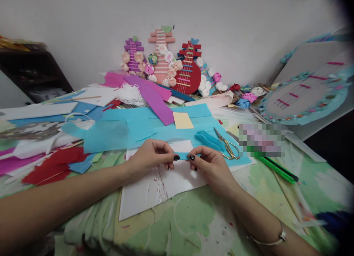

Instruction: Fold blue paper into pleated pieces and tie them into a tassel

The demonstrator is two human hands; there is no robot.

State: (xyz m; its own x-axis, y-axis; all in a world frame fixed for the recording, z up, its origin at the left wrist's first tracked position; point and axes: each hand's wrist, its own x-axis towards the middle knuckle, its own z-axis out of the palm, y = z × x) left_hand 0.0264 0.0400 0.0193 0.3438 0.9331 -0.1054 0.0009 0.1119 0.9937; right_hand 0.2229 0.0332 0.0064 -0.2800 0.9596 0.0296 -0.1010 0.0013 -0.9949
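A small blue paper strip [183, 155] is stretched between my two hands, above a white board [143, 193]. My left hand [156, 154] pinches its left end between thumb and fingers. At its right end, my right hand [206, 161] pinches it the same way. Behind the hands lie sheets of light blue paper [107, 132] and a cream paper piece [183, 121]. Gold-handled scissors [227, 145] rest open to the right of my right hand, beside a crumpled blue piece [208, 140].
A green cutter [279, 169] lies at the right. Purple paper [155, 97], white string [129, 95] and red paper [55, 165] are spread about. Decorated instrument shapes, one a red guitar [190, 75], lean on the wall. A decorated panel [304, 90] stands at the right.
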